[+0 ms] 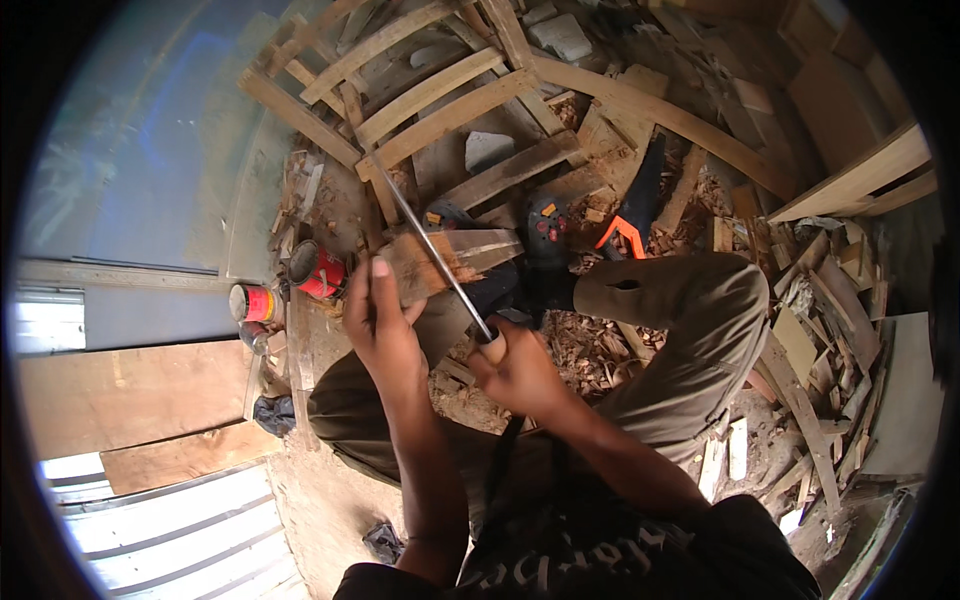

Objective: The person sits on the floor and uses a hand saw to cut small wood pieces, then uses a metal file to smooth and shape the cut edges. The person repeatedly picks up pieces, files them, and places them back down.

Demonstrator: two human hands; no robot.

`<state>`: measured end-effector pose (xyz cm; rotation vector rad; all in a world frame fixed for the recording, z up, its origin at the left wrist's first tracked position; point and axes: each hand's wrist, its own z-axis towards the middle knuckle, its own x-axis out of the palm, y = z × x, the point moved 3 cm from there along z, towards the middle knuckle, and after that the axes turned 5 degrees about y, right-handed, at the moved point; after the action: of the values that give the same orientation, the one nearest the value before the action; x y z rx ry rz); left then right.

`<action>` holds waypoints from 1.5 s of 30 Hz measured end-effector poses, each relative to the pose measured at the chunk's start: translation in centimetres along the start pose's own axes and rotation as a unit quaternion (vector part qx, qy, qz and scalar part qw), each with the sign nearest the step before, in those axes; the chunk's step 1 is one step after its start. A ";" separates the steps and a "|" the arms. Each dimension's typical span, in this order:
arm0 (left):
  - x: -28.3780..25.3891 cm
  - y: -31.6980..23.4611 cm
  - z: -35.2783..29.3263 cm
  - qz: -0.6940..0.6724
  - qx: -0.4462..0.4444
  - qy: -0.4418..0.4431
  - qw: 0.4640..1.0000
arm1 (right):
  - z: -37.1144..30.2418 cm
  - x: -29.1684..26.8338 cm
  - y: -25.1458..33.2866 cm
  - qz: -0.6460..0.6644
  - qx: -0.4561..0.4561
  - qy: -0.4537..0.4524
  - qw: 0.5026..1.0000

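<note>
My right hand (pixel 517 370) is closed around the pale handle of a long, slim metal tool; its exact kind I cannot make out. The shiny shaft (pixel 428 247) of this tool slants up and left, across a piece of wood (pixel 408 262). That wood is brown and rough, with a paler, tapering end toward the right. My left hand (pixel 378 315) grips the wood's left side, with the thumb along its edge. Part of the wood is hidden under the shaft, so whether the two touch is hard to tell.
Beyond my feet lies a curved-slat wooden frame (pixel 430 103). A black tool with an orange handle (pixel 625 235) rests among shavings by my right knee. Red cans (pixel 318 270) stand at the left. Wood scraps (pixel 835 300) pile up on the right.
</note>
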<state>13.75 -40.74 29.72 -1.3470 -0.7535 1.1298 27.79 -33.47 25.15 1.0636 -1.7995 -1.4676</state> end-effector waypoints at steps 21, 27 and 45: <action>0.0 0.7 -1.8 -0.031 0.021 -0.014 0.999 | -2.0 -0.5 0.7 0.004 -0.154 -0.050 0.987; -0.7 1.1 -2.3 -0.025 0.063 -0.010 0.998 | -2.2 0.0 -0.3 -0.070 -0.069 -0.025 0.995; -1.4 1.3 -3.0 0.067 0.073 -0.032 0.995 | -3.4 -0.6 -1.5 -0.004 -0.099 0.015 0.995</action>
<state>15.85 -43.24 28.33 -1.2568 -0.6208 1.3144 31.27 -34.81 24.53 0.9881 -1.5933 -1.5892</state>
